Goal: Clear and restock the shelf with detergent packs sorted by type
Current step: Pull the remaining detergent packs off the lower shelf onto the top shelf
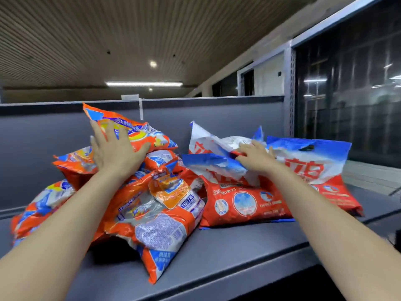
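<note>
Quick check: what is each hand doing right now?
Left hand: open, fingers spread flat on the top orange pack.
Right hand: fingers curled, gripping a red-and-blue pack.

orange packs, red-blue packs, grey shelf

1. Orange detergent packs: about six show in one heap on the left of the shelf; the exact count is unclear where they overlap.
2. Red-and-blue detergent packs: at least three, grouped on the right.
3. Hands: two, the left hand and the right hand.
</note>
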